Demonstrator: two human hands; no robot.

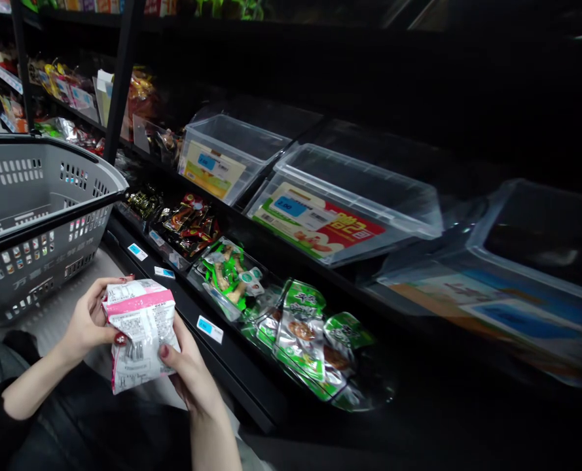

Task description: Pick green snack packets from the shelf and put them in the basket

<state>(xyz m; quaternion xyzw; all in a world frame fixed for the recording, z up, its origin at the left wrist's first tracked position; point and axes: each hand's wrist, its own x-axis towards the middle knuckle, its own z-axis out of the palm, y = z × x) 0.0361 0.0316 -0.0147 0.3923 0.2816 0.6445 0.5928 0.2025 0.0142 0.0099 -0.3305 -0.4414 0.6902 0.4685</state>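
Observation:
Between my two hands is a snack bag [143, 330], white with pink bands, its printed side and barcode turned toward me. My left hand [91, 320] grips its left edge, thumb on the front and fingers behind the top. On the right side my right hand [188, 363] closes on the same bag, thumb pressed on its lower front; the other fingers are mostly hidden behind it. The bag is held in front of the low shelf edge, beside a grey shopping basket [50, 242].
Along the lower shelf lie green and silver packets [303, 333], green-wrapped snacks [226, 275] and red-and-black wrapped pieces [190, 222]. Clear plastic bins [359, 196] with labels stand on the shelf above. Price tags [210, 328] line the front edge.

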